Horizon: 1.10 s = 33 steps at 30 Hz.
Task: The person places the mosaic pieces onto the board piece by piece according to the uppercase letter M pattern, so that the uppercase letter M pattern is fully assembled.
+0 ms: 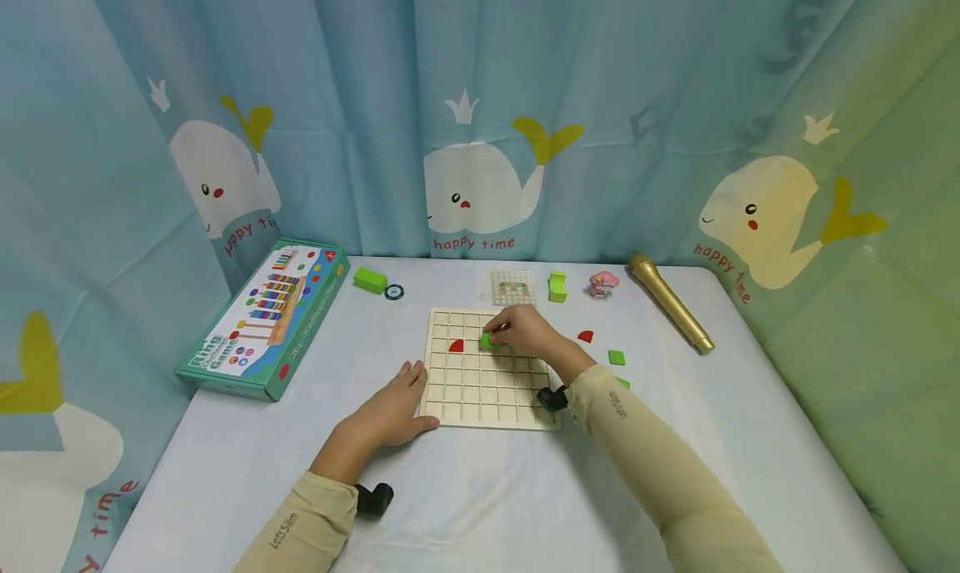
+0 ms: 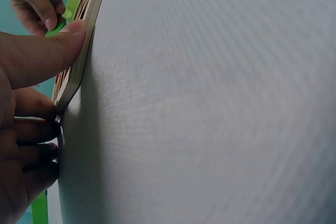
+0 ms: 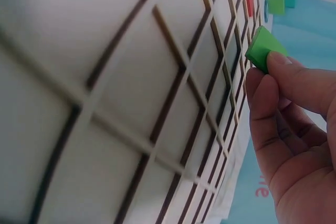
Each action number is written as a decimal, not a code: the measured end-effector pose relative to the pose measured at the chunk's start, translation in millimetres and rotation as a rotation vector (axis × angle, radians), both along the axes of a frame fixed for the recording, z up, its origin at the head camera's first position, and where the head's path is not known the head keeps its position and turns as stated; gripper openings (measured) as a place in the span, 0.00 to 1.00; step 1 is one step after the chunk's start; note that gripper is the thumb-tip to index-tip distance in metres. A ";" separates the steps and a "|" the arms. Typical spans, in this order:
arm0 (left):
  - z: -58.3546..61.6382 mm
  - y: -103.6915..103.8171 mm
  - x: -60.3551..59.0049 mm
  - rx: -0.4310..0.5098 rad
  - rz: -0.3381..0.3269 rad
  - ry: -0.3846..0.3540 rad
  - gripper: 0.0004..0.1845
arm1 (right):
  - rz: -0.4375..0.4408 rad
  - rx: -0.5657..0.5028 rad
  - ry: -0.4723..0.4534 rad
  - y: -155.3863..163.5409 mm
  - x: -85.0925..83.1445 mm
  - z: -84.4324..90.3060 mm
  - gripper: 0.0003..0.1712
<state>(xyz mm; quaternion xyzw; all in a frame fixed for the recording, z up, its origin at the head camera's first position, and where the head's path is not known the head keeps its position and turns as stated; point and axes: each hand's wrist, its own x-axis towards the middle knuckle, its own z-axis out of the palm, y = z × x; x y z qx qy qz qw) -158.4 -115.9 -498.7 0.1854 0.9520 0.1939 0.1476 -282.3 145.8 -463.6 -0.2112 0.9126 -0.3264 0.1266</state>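
Note:
A wooden grid board (image 1: pixel 480 394) lies on the table with a red quarter-circle piece (image 1: pixel 457 345) in one of its cells. My right hand (image 1: pixel 525 331) is over the far part of the board, pinching a small flat green tile (image 3: pixel 265 45) between thumb and fingertips. In the right wrist view the tile is tilted, close to the grid. My left hand (image 1: pixel 390 406) rests at the near left corner of the board. Its thumb (image 2: pixel 71 43) touches the front edge, and the other fingers lie fairly straight along the left side.
Right of the board lie another red piece (image 1: pixel 586 336) and a green tile (image 1: pixel 617 357). Behind it are a patterned grid card (image 1: pixel 513 289), green blocks (image 1: pixel 371 279), a pink figurine (image 1: pixel 602 283) and a round chip (image 1: pixel 393 292). A game box (image 1: pixel 262 323) and golden microphone (image 1: pixel 671 303) flank these.

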 end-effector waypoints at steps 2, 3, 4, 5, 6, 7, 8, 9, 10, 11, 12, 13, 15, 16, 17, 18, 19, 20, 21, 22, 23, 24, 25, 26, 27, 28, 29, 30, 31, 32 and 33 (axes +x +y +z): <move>0.4 0.0 0.3 0.002 0.002 -0.001 0.49 | 0.010 0.007 0.004 -3.9 -0.2 -1.7 0.10; 0.6 0.0 0.6 0.002 0.001 -0.001 0.49 | 0.015 0.011 0.007 -5.6 -0.1 -2.4 0.10; 1.0 0.3 0.8 0.003 0.001 -0.001 0.49 | 0.019 0.012 0.010 -7.1 -0.2 -3.0 0.10; 1.5 0.5 1.0 0.006 0.001 -0.001 0.49 | 0.026 0.017 0.018 -8.3 -0.2 -3.7 0.10; 1.6 0.6 1.2 0.012 0.000 0.002 0.49 | 0.027 0.022 0.021 -9.7 -0.4 -4.5 0.10; 1.8 0.8 1.3 0.015 0.000 0.003 0.49 | 0.029 0.024 0.023 -10.8 -0.6 -5.2 0.10; 2.1 0.9 1.4 0.019 0.000 0.004 0.48 | 0.028 0.027 0.023 -11.9 -0.7 -6.1 0.10; 2.1 1.0 1.4 0.021 0.001 0.003 0.48 | 0.029 0.029 0.025 -13.1 -0.8 -6.7 0.10; 2.1 1.0 1.4 0.024 0.003 0.003 0.48 | 0.031 0.032 0.030 -14.1 -1.1 -7.4 0.09; 2.1 1.1 1.5 0.025 0.004 0.003 0.48 | 0.035 0.036 0.035 -15.3 -1.5 -8.2 0.09; 2.1 1.1 1.5 0.024 0.004 0.004 0.48 | 0.035 0.038 0.036 -16.3 -2.0 -8.9 0.09; 2.2 1.1 1.4 0.022 0.005 0.004 0.48 | 0.042 0.042 0.042 -17.5 -2.5 -9.5 0.10; 2.2 1.0 1.4 0.018 0.005 0.005 0.49 | 0.054 0.049 0.051 -19.9 -3.4 -9.8 0.10; 2.0 0.9 1.4 0.018 0.005 0.007 0.49 | 0.058 0.051 0.052 -21.0 -3.8 -9.9 0.10; 2.1 0.7 1.3 0.018 0.003 0.008 0.49 | 0.062 0.051 0.050 -22.3 -4.2 -9.7 0.09; 1.8 0.6 1.0 0.018 0.002 0.008 0.49 | 0.065 0.056 0.050 -23.4 -4.6 -9.7 0.09; 1.9 0.6 1.0 0.019 0.001 0.008 0.49 | 0.066 0.062 0.050 -24.3 -4.7 -10.1 0.09; 2.0 0.7 1.2 0.019 0.000 0.008 0.49 | 0.067 0.066 0.050 -25.0 -4.9 -10.0 0.09; 2.0 0.7 1.2 0.018 -0.001 0.007 0.49 | 0.066 0.073 0.048 -25.7 -5.1 -10.5 0.09; 2.2 0.8 1.4 0.019 -0.001 0.006 0.49 | 0.067 0.080 0.049 -26.3 -5.4 -10.8 0.08; 2.6 0.8 1.4 0.020 0.000 0.005 0.49 | 0.069 0.088 0.048 -26.7 -5.4 -10.9 0.08; 2.6 0.9 1.3 0.019 0.001 0.004 0.49 | 0.072 0.097 0.049 -27.0 -5.5 -11.0 0.08; 2.9 1.0 1.5 0.018 0.003 0.004 0.49 | 0.074 0.101 0.048 -27.2 -5.4 -10.9 0.08; 2.6 0.9 1.3 0.017 0.003 0.003 0.49 | 0.076 0.106 0.047 -27.6 -5.4 -10.7 0.08; 2.3 0.8 1.0 0.016 0.004 0.004 0.49 | 0.077 0.112 0.046 -27.9 -5.4 -10.7 0.07; 2.3 0.7 0.9 0.017 0.005 0.005 0.49 | 0.079 0.114 0.046 -28.3 -5.4 -10.5 0.07; 1.9 0.6 0.7 0.018 0.006 0.005 0.49 | 0.079 0.113 0.044 -28.6 -5.1 -10.4 0.07; 1.8 0.6 0.8 0.019 0.007 0.004 0.49 | 0.078 0.115 0.046 -29.1 -5.2 -10.6 0.07; 1.7 0.5 0.9 0.021 0.007 0.003 0.49 | 0.078 0.118 0.049 -29.5 -5.2 -11.0 0.06; 1.6 0.4 0.9 0.021 0.008 0.001 0.49 | 0.077 0.120 0.051 -29.9 -5.2 -11.3 0.06; 1.7 0.3 1.1 0.024 0.008 0.000 0.49 | 0.077 0.122 0.052 -30.4 -5.1 -11.6 0.06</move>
